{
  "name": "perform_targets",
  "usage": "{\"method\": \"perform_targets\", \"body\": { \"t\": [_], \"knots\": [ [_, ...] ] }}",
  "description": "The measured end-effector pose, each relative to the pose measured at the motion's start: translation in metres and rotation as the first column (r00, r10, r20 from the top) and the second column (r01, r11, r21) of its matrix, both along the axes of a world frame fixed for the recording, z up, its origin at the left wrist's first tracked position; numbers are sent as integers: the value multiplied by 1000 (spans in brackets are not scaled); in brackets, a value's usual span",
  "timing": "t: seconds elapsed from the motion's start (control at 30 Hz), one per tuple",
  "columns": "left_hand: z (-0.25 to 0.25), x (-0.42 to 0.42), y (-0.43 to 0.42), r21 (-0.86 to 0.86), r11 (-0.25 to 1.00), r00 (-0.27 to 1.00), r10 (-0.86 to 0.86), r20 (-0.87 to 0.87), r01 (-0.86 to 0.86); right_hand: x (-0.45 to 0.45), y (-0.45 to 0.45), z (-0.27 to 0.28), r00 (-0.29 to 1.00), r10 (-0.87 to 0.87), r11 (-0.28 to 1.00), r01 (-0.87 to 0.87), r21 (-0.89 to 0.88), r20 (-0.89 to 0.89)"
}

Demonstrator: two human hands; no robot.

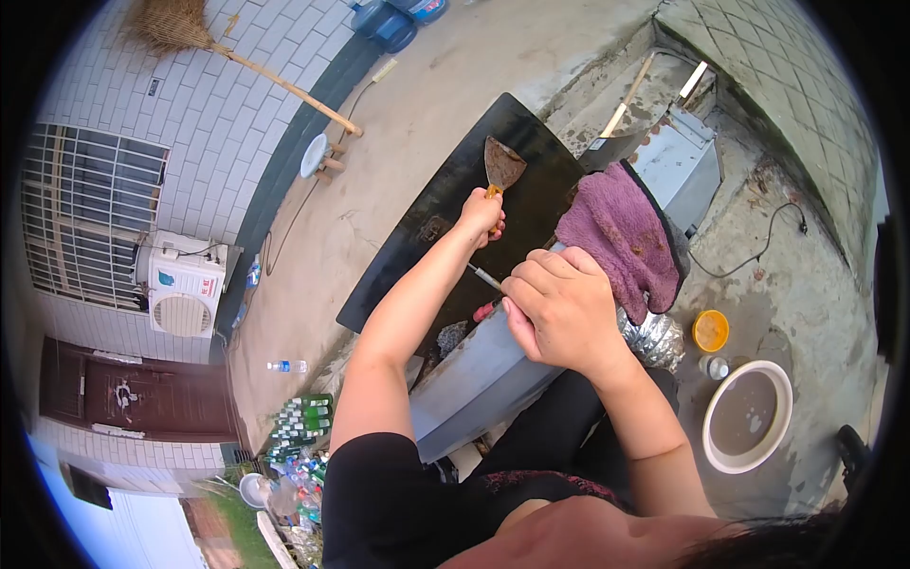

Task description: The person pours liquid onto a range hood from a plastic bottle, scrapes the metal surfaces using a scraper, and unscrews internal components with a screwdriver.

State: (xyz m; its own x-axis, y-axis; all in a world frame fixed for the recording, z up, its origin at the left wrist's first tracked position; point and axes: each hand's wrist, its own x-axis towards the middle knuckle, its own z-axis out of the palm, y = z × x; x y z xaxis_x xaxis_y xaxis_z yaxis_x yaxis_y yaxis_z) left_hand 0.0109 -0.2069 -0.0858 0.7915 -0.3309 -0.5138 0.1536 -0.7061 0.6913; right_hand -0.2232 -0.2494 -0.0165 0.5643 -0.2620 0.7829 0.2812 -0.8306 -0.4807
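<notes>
Both closed — left hand [482, 218] round a scraper [503, 165] that juts ahead; right hand [561, 305] round a thin rod [487, 277].

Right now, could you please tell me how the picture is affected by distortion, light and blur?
In the head view, the brick wall bends and the corners fall to black, as with a very wide lens; in the head view, the light looks soft, though the crumpled foil glints; in the head view, the scraper in the left hand looks fairly sharp.
</notes>
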Motion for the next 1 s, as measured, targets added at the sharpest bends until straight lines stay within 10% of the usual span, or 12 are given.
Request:
{"method": "perform_targets", "body": {
  "t": [1.0],
  "knots": [
    [-51, -11, -38, -12, 998, 994, -62, 89, 64, 1, -4, -4, 999, 35, 999, -35, 32, -8]
  ]
}}
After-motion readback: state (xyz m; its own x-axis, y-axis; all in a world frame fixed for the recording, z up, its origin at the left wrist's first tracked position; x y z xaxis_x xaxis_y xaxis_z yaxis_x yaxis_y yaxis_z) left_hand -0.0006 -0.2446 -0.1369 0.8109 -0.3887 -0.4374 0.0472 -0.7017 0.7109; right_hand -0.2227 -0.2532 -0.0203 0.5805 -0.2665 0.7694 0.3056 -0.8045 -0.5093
